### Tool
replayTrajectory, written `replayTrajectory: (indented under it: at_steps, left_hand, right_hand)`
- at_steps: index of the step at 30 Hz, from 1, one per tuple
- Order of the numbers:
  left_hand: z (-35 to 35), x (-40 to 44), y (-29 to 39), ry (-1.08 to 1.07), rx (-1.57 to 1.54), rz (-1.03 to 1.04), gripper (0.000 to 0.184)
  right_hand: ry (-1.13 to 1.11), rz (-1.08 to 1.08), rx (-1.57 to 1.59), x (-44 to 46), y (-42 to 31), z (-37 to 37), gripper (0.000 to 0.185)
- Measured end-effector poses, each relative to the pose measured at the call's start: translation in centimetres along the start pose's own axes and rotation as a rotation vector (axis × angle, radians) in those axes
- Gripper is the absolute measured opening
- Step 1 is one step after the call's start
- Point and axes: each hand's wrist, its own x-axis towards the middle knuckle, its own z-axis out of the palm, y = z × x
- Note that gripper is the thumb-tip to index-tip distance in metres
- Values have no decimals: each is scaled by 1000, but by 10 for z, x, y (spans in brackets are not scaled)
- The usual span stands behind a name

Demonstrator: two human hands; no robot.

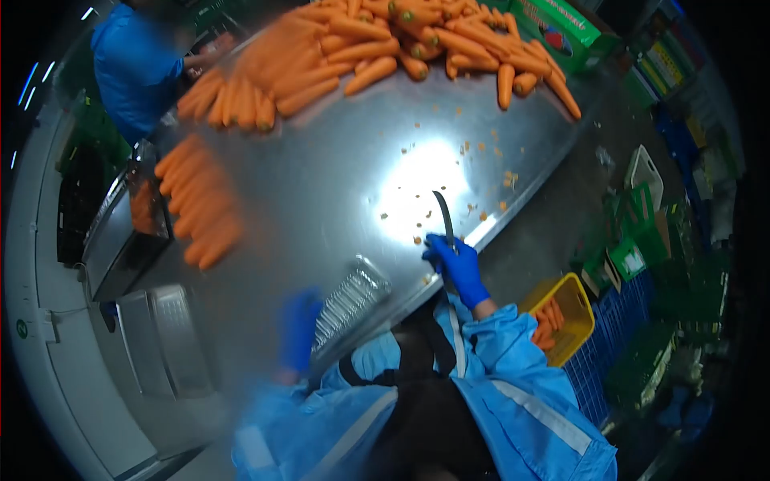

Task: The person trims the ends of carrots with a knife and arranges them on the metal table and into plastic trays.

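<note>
My right hand (455,263), in a blue glove, is closed around a small knife (444,215) with a dark curved blade, which points away from me over the metal table (321,172). My left hand (300,329), also gloved in blue, is at the left end of a clear ribbed plastic tray (353,298) near the table's front edge. Blur hides its fingers, and I cannot tell whether it grips the tray. Beyond, to the left, a row of carrots (196,200) lies side by side on the table.
A large carrot pile (433,40) covers the table's far side, by a green box (565,32). Orange scraps (483,216) dot the tabletop. A yellow crate (573,321) with carrots stands at my right. Another person (136,68) in blue works at the far left.
</note>
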Motion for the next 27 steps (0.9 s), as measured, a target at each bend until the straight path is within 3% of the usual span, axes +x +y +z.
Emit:
replayTrajectory:
  at_steps: [3, 6, 9, 12, 27]
  left_hand:
    - [3, 0, -7, 33, 223, 202, 27]
    - [3, -3, -4, -13, 83, -52, 27]
    - [1, -2, 2, -18, 137, 49, 29]
    - [0, -3, -9, -19, 385, 179, 31]
    - [0, -5, -3, -65, 585, 290, 37]
  right_hand:
    - [19, -33, 15, -1, -1, 1, 36]
    - [20, -26, 4, -1, -1, 0, 36]
    - [10, -20, 19, -2, -1, -1, 33]
    - [1, -31, 22, 1, 2, -1, 31]
    - [5, -55, -4, -1, 2, -1, 30]
